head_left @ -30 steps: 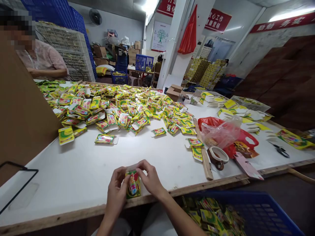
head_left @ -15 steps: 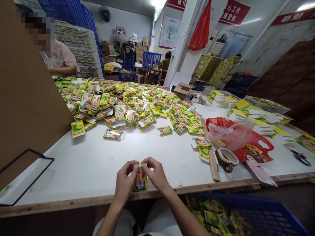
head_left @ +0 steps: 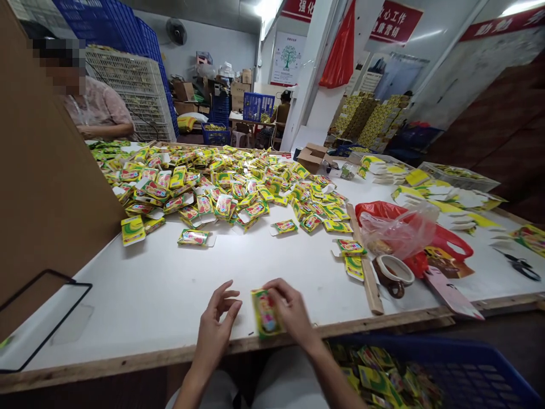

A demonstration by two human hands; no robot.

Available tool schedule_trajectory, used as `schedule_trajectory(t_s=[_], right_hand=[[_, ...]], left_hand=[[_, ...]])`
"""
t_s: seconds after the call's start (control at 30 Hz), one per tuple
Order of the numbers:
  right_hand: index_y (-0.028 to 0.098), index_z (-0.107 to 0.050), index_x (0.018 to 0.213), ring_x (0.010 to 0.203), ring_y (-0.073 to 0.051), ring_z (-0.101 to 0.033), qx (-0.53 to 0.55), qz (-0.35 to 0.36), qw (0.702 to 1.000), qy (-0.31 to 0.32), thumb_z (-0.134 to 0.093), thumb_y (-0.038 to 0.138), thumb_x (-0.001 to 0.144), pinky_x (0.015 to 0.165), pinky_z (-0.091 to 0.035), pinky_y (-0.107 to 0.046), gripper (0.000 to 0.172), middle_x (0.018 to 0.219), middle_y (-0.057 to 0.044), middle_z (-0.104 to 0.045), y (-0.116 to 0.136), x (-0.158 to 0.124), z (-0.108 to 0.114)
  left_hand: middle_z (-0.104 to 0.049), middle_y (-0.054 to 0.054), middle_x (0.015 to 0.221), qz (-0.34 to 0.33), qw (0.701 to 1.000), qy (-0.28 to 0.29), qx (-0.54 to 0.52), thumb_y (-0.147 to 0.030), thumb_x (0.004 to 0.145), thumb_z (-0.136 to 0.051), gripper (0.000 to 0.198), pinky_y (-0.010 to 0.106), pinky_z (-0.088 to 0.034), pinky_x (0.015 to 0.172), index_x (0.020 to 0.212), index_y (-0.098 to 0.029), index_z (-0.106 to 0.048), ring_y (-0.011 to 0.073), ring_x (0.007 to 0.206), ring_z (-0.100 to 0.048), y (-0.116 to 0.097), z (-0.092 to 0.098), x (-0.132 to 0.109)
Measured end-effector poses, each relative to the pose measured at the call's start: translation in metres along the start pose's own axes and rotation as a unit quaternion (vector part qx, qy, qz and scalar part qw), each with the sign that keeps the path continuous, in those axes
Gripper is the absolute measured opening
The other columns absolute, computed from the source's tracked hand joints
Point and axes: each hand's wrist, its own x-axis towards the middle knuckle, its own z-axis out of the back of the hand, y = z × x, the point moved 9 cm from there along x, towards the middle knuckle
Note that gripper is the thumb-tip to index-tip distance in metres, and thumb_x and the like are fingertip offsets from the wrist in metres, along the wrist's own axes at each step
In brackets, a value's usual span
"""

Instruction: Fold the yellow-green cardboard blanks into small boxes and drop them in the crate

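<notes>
My right hand (head_left: 293, 313) grips a small yellow-green printed packet box (head_left: 265, 313) just above the near edge of the white table (head_left: 162, 284). My left hand (head_left: 215, 326) hovers a little to the left of the box with its fingers apart and nothing in them. A large heap of the same packet boxes (head_left: 221, 182) covers the far middle of the table. Down at the lower right a blue crate (head_left: 447, 375) holds several finished packets.
A brown cardboard panel (head_left: 46, 187) stands at the left, with a person (head_left: 93, 108) seated behind it. A wooden stick (head_left: 366, 267), a tape roll (head_left: 394, 271), a red plastic bag (head_left: 404, 230), flat cartons (head_left: 430, 196) and scissors (head_left: 519, 264) lie at the right.
Both hands held the box together; now my left hand has let go and opened, and my right hand has carried the box to the right.
</notes>
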Motion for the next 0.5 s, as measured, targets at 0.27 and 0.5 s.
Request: schedule_trajectory(t_s=[0.27, 0.5], right_hand=[[0.021, -0.065, 0.098, 0.094, -0.023, -0.06, -0.276, -0.05, 0.953, 0.117, -0.055, 0.032, 0.081, 0.081, -0.045, -0.036, 0.022, 0.101, -0.007, -0.067, -0.007, -0.006, 0.123], [0.018, -0.062, 0.105, 0.11, -0.026, -0.056, -0.235, 0.112, 0.965, -0.023, -0.055, 0.021, 0.077, 0.09, -0.042, -0.046, 0.029, 0.114, -0.01, -0.061, -0.031, 0.136, 0.081]], left_hand=[[-0.066, 0.008, 0.095, 0.029, 0.995, 0.022, 0.089, -0.044, 0.083, -0.052, 0.031, 0.029, -0.049, 0.07, 0.099, -0.019, -0.06, 0.0211, 0.086, -0.063, 0.003, -0.01, 0.004], [-0.066, 0.008, 0.094, 0.008, 0.991, -0.006, 0.132, -0.045, 0.082, -0.052, 0.03, 0.025, -0.047, 0.059, 0.094, -0.02, -0.064, 0.0214, 0.083, -0.063, -0.006, -0.007, -0.001]])
